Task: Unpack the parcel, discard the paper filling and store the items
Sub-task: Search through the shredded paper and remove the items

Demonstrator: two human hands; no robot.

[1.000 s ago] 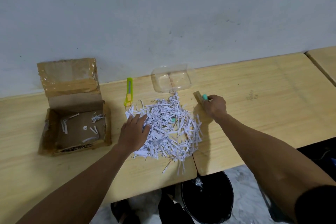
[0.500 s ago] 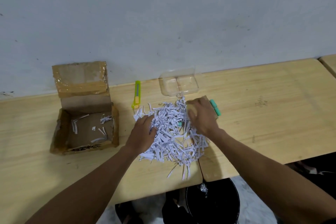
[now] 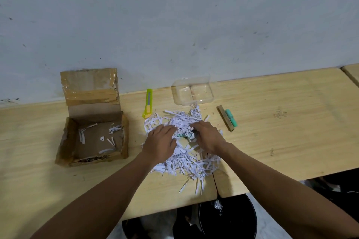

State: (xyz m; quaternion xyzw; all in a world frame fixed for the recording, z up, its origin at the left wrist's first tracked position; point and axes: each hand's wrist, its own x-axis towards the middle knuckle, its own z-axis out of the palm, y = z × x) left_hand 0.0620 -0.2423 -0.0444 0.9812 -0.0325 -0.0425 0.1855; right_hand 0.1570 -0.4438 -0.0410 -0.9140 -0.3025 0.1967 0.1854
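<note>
A heap of white shredded paper (image 3: 186, 163) lies on the wooden table (image 3: 281, 137) near its front edge. My left hand (image 3: 161, 141) rests palm down on the heap's left side, fingers slightly apart. My right hand (image 3: 207, 137) digs into the middle of the heap with curled fingers, right beside a small teal item (image 3: 182, 135) half buried in the shreds. Whether it grips that item is hidden. To the right of the heap lie a thin wooden strip (image 3: 225, 117) and a teal piece (image 3: 231, 118), side by side. The open cardboard parcel (image 3: 93, 132) at left holds a few paper strips.
A clear plastic container (image 3: 192, 91) stands behind the heap by the wall. A yellow-green box cutter (image 3: 148, 105) lies between parcel and container. A black bin (image 3: 229, 217) sits on the floor below the gap between the two tabletops.
My right hand left the wooden strip and teal piece on the table and moved left into the paper heap. My left hand stayed on the heap.
</note>
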